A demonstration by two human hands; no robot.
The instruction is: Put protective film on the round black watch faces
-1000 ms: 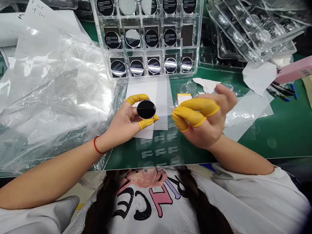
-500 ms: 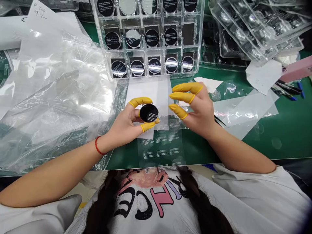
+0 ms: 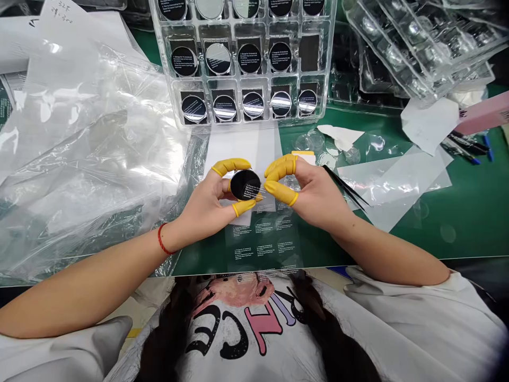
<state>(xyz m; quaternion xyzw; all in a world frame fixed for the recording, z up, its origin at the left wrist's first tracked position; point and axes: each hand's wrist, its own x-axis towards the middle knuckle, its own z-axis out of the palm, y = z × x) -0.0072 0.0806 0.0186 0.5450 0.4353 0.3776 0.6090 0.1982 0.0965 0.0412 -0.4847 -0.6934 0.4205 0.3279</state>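
My left hand holds a round black watch face by its rim, thumb below and fingers above, over the worktable. White print shows on a clear film that reaches a little past the right rim of the watch face. My right hand has thumb and forefinger drawn together at that edge, apparently pinching the film; the exact contact is too small to see. Yellow finger cots cover several fingertips on both hands. Beneath the hands lies a clear sheet of printed round stickers.
A clear compartment tray of similar watch faces stands behind my hands. Black tweezers lie beside my right wrist. Plastic bags cover the left side. Stacked clear trays, pens and a pink box are at right.
My right hand has moved left and down to the watch face, and its spread fingers have closed together. The left hand with the watch face has shifted slightly right.
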